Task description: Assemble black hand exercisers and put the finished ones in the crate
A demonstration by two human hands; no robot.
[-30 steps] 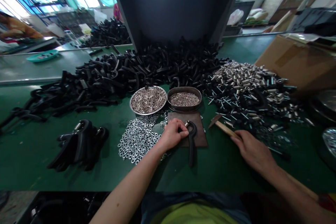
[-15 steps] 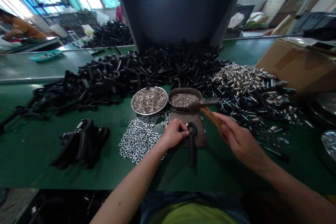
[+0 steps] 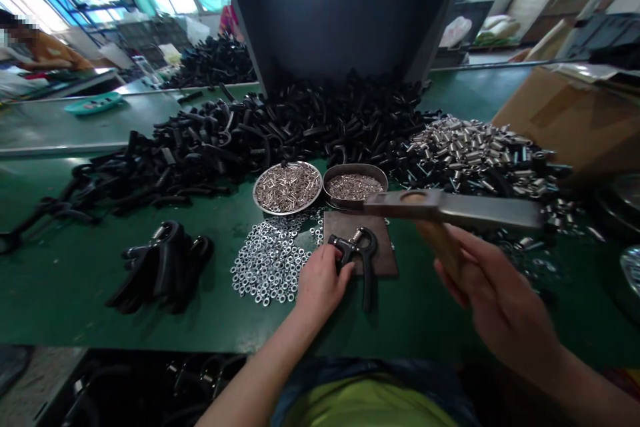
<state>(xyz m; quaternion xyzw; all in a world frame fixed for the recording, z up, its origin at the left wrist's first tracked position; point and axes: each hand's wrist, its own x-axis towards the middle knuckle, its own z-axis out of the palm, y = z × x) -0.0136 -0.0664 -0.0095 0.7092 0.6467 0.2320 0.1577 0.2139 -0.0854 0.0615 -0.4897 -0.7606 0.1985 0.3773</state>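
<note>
Clutching the hammer [image 3: 487, 209] in the right fingers [image 3: 474, 245], raised! Pinching a black hand grip [image 3: 369, 280] with the left fingers [image 3: 344, 275], over the brown plate [image 3: 388, 255], spring [image 3: 357, 237] apparently fitted. Bunched left of those: similar grips [image 3: 167, 267], seemingly further along. Heaped far beyond: black parts [image 3: 310, 117], seemingly unassembled.
</note>
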